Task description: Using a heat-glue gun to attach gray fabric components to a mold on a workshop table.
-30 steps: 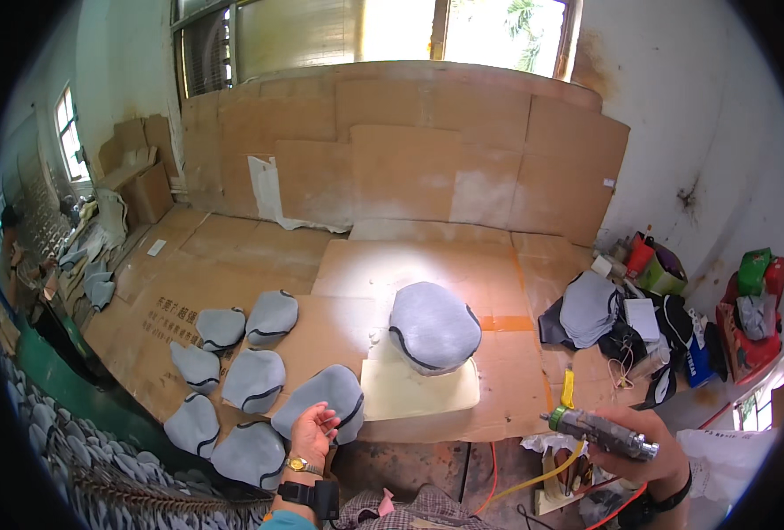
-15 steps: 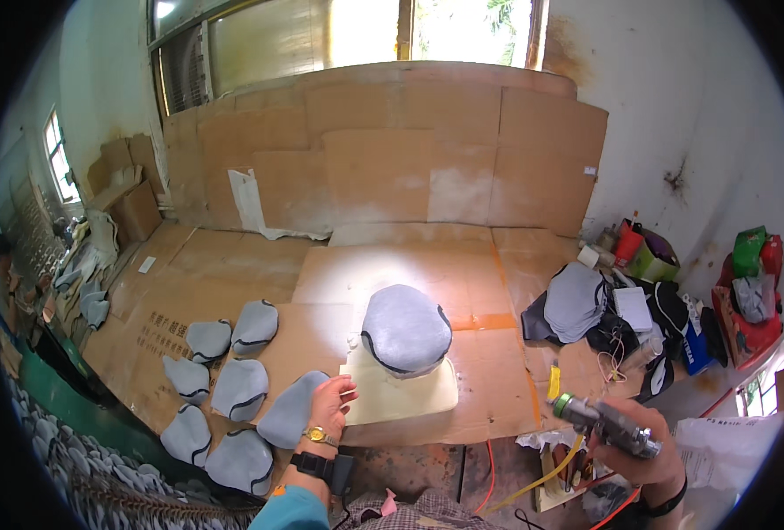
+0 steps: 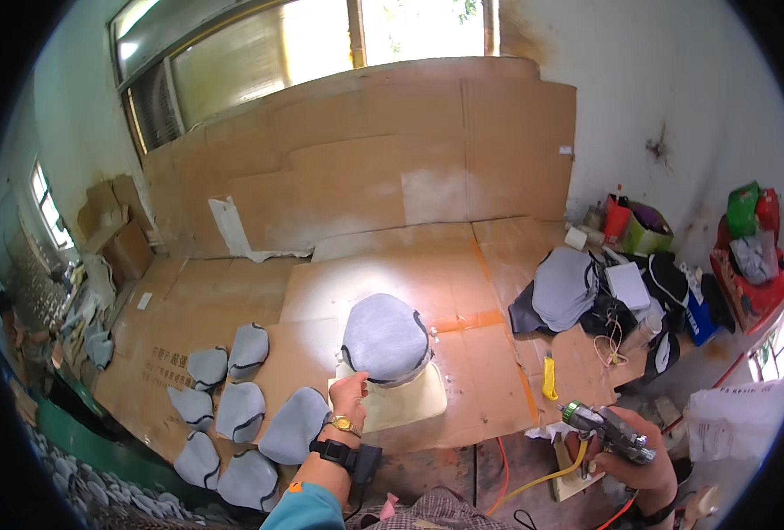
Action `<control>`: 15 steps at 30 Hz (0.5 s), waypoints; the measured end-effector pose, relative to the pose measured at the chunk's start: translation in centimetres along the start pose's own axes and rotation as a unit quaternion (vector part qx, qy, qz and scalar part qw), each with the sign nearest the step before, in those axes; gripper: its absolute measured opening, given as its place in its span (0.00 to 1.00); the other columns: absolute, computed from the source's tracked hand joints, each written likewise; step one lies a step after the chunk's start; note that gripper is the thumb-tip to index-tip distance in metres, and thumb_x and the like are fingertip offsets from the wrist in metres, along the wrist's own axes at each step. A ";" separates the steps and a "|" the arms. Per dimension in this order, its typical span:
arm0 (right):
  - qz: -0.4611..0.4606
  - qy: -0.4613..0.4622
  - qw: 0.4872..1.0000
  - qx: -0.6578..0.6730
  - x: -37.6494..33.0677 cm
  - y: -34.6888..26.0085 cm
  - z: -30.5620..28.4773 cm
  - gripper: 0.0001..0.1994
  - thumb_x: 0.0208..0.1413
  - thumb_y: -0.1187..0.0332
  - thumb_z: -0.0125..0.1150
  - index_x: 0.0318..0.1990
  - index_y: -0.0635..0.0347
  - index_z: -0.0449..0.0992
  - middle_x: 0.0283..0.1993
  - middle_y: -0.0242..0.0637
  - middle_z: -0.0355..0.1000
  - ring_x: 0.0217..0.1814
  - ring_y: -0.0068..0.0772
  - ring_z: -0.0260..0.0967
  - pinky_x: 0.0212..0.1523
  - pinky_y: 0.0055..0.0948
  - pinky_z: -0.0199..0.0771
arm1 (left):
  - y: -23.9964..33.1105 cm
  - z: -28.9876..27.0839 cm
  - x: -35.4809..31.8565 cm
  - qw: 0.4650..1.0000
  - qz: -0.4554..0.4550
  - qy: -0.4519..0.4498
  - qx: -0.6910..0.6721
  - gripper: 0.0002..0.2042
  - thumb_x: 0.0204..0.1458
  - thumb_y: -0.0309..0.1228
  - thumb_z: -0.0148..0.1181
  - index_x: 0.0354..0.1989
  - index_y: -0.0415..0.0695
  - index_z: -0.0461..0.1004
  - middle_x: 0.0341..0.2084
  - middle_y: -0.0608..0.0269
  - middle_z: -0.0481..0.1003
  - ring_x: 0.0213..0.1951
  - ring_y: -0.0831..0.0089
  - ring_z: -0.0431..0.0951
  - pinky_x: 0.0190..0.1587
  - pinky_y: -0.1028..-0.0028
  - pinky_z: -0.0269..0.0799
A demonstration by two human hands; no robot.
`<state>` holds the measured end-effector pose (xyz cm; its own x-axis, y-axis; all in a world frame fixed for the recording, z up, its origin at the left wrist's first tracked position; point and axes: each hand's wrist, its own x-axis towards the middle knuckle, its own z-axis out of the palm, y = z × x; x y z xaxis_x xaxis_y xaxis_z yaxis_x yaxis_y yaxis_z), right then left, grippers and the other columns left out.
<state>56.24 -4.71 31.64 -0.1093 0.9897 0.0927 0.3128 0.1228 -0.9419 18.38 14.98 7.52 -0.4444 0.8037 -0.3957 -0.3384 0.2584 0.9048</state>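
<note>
A rounded grey fabric piece with black edging sits domed on a form above a pale yellow pad. My left hand is at its lower left edge, thumb and fingers pinched on the trim. At the right, my right hand is wrapped round a metal spray gun with a green ring at its nozzle, which points up and left. A yellow hose runs down from the gun. Beside my left forearm lies a larger loose grey piece.
Several more grey pieces lie on the cardboard-covered table at the left. A yellow-handled cutter rests near the right edge. Behind it are a stack of grey pieces and mixed items. Cardboard sheets stand along the back.
My left hand has moved up and right from beside the pad to the grey piece's edge, its fingers closing. My right hand still holds the spray gun. The view has shifted slightly.
</note>
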 end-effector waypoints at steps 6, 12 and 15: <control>0.049 -0.043 0.997 0.049 -1.1 3.4 0.3 0.25 0.42 0.76 0.63 0.51 0.64 0.64 0.33 0.33 0.71 0.32 0.19 0.67 0.35 0.19 0.67 | 3.6 1.2 -2.4 0.999 -0.019 0.039 0.026 0.07 0.36 0.31 0.61 0.23 0.46 0.69 0.18 0.67 0.70 0.20 0.73 0.70 0.27 0.70 0.57; 0.011 -0.044 0.999 0.006 -1.6 3.7 -0.1 0.25 0.40 0.79 0.63 0.50 0.66 0.65 0.32 0.35 0.72 0.34 0.23 0.69 0.36 0.22 0.68 | 10.5 0.4 -6.2 0.998 -0.002 0.029 -0.051 0.07 0.37 0.33 0.61 0.18 0.51 0.68 0.16 0.71 0.70 0.22 0.76 0.70 0.29 0.70 0.58; 0.015 -0.041 0.999 0.005 -1.6 2.5 -0.1 0.25 0.41 0.78 0.63 0.50 0.65 0.65 0.32 0.35 0.72 0.34 0.21 0.68 0.36 0.22 0.68 | 13.5 -2.0 -7.2 0.989 -0.006 0.011 -0.145 0.07 0.39 0.34 0.62 0.18 0.53 0.69 0.16 0.74 0.70 0.26 0.76 0.70 0.34 0.68 0.58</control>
<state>57.23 -5.96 29.18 -0.1779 0.9833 0.0382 0.3071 0.0923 -0.9472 15.34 11.62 22.23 -0.4559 0.7890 -0.4119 -0.5657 0.1004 0.8185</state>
